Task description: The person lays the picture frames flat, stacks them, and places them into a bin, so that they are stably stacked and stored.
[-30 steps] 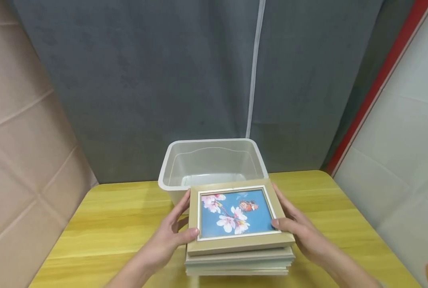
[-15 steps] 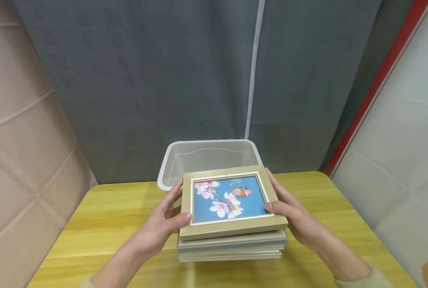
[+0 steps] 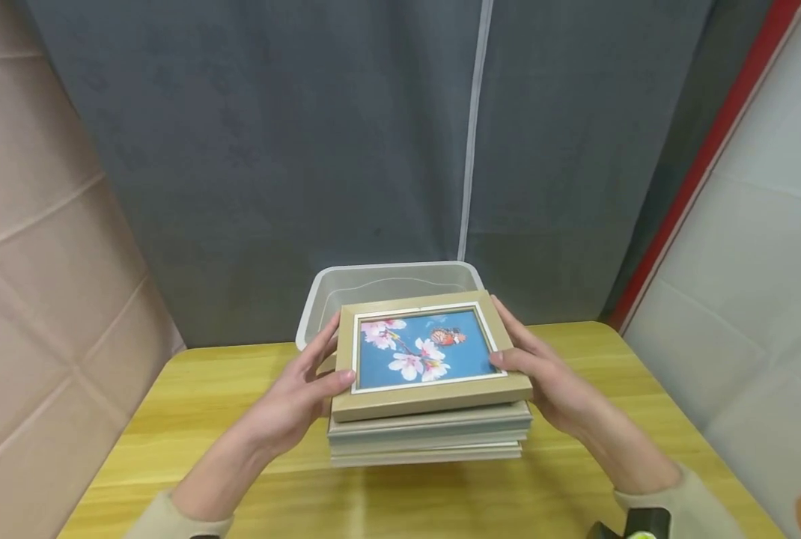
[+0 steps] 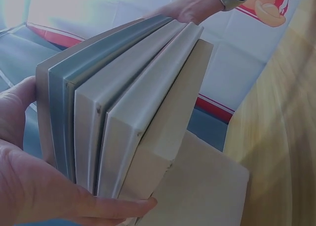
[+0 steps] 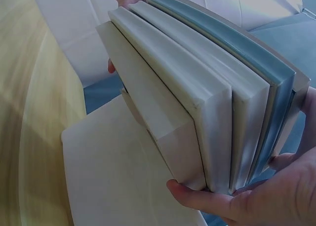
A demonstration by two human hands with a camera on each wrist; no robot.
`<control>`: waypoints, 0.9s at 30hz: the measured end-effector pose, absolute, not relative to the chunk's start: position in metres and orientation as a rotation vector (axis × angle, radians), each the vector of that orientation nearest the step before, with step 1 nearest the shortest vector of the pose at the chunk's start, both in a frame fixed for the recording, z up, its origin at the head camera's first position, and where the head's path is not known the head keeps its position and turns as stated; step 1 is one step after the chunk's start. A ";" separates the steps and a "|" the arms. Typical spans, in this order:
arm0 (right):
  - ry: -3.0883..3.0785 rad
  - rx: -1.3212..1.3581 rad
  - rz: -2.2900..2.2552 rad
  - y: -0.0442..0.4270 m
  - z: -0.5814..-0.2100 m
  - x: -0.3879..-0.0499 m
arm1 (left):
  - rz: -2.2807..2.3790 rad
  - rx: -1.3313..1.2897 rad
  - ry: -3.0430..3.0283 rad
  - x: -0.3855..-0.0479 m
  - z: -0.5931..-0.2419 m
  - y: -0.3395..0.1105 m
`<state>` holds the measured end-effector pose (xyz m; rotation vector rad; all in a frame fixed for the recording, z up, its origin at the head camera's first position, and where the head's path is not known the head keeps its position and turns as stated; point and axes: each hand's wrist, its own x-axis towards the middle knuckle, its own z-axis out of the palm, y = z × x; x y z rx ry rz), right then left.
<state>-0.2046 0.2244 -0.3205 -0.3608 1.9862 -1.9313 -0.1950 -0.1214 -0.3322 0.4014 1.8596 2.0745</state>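
Both hands hold a stack of several picture frames, one hand on each side. On top lies a tan picture frame (image 3: pixel 427 403) with a white inner border, its picture showing pink blossoms and a butterfly on blue. My left hand (image 3: pixel 296 393) grips the left side, thumb over the top frame's edge. Mirroring it, my right hand (image 3: pixel 552 382) grips the right side with its thumb on the top frame. In the left wrist view, a blue-grey picture frame (image 4: pixel 98 55) is sandwiched among pale ones, and fingers reach under the stack. The stack is raised off the table.
Behind the stack stands a pale grey plastic bin (image 3: pixel 309 318), partly hidden by the frames. It is on a yellow wood-grain table (image 3: pixel 192 419). A dark grey curtain (image 3: pixel 272 150) hangs behind, with light padded walls (image 3: pixel 744 299) on both sides.
The hands have carried the stack forward and slightly left, up from the table's near part. It now covers more of the bin's front. Both sleeves have come into view.
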 end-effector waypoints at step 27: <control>2.002 -0.399 -1.929 0.219 -0.302 -0.211 | 2.050 0.456 1.925 -0.195 -0.304 -0.130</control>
